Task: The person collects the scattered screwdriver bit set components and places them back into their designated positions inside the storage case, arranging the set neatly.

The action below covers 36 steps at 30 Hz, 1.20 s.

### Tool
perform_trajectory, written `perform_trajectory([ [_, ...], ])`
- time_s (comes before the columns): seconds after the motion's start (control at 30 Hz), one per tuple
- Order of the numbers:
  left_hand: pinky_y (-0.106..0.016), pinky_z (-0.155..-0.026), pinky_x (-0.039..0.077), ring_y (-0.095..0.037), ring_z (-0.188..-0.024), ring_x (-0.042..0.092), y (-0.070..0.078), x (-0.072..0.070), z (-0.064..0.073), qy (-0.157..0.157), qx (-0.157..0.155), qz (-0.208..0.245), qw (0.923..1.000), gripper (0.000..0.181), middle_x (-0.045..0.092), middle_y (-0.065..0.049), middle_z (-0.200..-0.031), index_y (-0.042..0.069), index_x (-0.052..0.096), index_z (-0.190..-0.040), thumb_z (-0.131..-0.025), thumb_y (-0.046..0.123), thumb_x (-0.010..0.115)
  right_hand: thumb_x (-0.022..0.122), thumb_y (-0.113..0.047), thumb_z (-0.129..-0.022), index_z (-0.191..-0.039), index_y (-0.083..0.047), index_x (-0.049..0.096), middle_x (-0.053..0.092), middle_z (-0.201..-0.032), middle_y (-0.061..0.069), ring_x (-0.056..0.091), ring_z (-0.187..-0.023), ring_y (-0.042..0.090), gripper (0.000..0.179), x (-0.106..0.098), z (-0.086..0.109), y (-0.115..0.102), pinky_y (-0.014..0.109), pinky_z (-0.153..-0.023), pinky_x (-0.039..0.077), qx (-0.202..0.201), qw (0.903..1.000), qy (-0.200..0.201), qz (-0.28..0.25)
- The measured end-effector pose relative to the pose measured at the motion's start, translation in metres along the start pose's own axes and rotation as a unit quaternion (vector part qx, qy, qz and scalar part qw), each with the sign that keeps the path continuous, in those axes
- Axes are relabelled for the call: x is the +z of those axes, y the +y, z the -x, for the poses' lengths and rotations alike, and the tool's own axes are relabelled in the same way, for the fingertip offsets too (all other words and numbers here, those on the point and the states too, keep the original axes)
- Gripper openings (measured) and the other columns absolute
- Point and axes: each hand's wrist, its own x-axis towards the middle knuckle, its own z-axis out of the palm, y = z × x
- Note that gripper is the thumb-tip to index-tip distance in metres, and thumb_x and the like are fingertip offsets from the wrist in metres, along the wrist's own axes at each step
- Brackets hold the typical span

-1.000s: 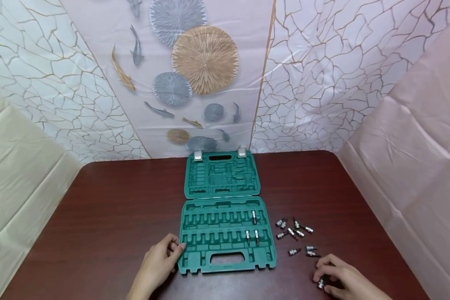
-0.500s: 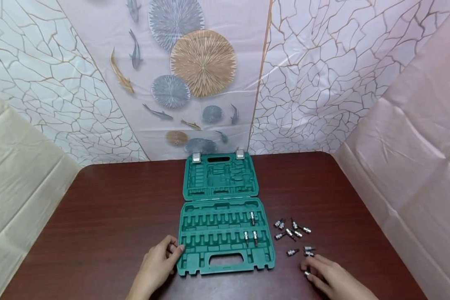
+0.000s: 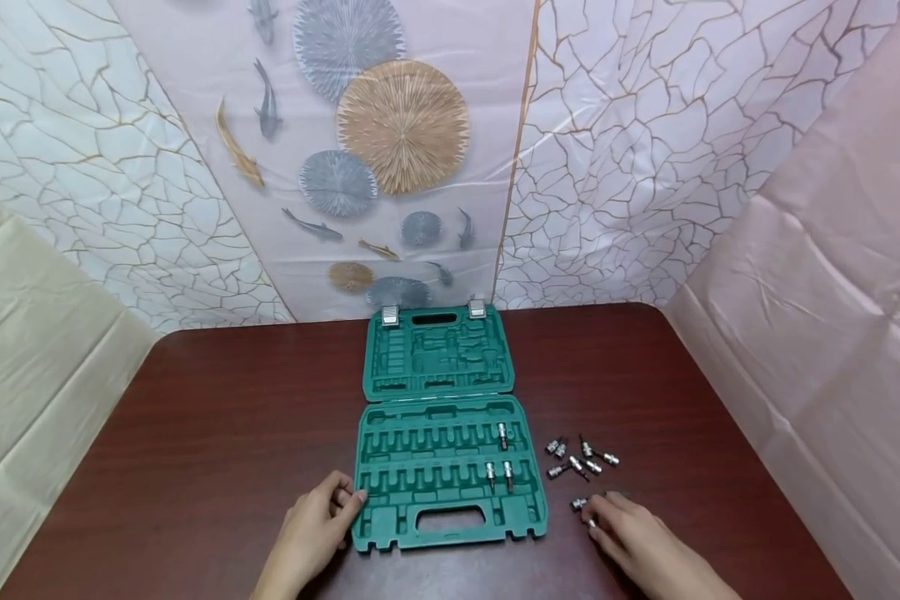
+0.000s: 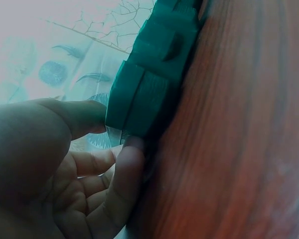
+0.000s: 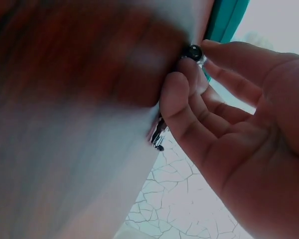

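Note:
An open green plastic socket case [image 3: 384,521] lies on the table, its lid folded back. My left hand [image 3: 311,521] grips the near left edge of the case; in the left wrist view the thumb and fingers [image 4: 127,172] hold the corner between them. Two bit sockets [image 3: 508,476] sit in the lower row of slots and one bit socket [image 3: 502,435] in the upper row, all toward the right. My right hand [image 3: 633,533], right of the case, pinches a small chrome bit socket [image 5: 194,52] between thumb and fingertips; its dark round end shows in the right wrist view.
Several loose bit sockets [image 3: 575,463] lie scattered on the dark red table [image 3: 232,417] right of the case. Another bit socket [image 3: 578,504] lies right by my right fingertips. Patterned cloth walls [image 3: 607,167] stand behind and at both sides.
My right hand has moved left and slightly away from me, toward the case, carrying the bit socket and now covering some loose ones. The left hand keeps its hold on the case edge.

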Motion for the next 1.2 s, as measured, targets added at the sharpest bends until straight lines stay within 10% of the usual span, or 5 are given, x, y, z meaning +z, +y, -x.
perform_trajectory([
  [0.3,-0.033,-0.053,0.054,-0.015,-0.067,0.061,-0.001,0.0,0.0,0.005,-0.001,-0.001,1.0,0.029,0.063,0.0,-0.091,0.008,0.065,-0.109,-0.107,0.037,0.066,0.084,-0.005,-0.088,-0.118,-0.003,0.067,0.052,-0.089,-0.007,0.048,-0.073,-0.002,0.035,-0.051,-0.021,-0.042,0.024,-0.06,0.047,0.097,0.9802,-0.148,-0.089],
  [0.83,-0.034,-0.054,0.054,-0.015,-0.067,0.061,-0.002,0.001,0.001,-0.002,-0.005,-0.001,1.0,0.031,0.063,0.0,-0.091,0.009,0.065,-0.11,-0.106,0.039,0.066,0.089,-0.004,-0.082,-0.117,-0.008,0.066,0.052,-0.093,-0.015,0.048,-0.075,-0.008,0.043,-0.015,0.001,0.008,0.017,-0.057,0.044,-0.017,0.99,-0.112,-0.083],
  [1.2,-0.034,-0.054,0.054,-0.015,-0.066,0.061,-0.002,0.001,0.0,-0.003,-0.005,-0.006,1.0,0.03,0.063,0.001,-0.09,0.009,0.065,-0.109,-0.106,0.039,0.066,0.086,-0.008,-0.083,-0.107,-0.006,0.065,0.055,-0.092,-0.006,0.042,-0.073,-0.007,0.032,-0.033,-0.009,-0.022,0.02,-0.054,0.041,-0.051,0.9932,-0.103,-0.018],
])
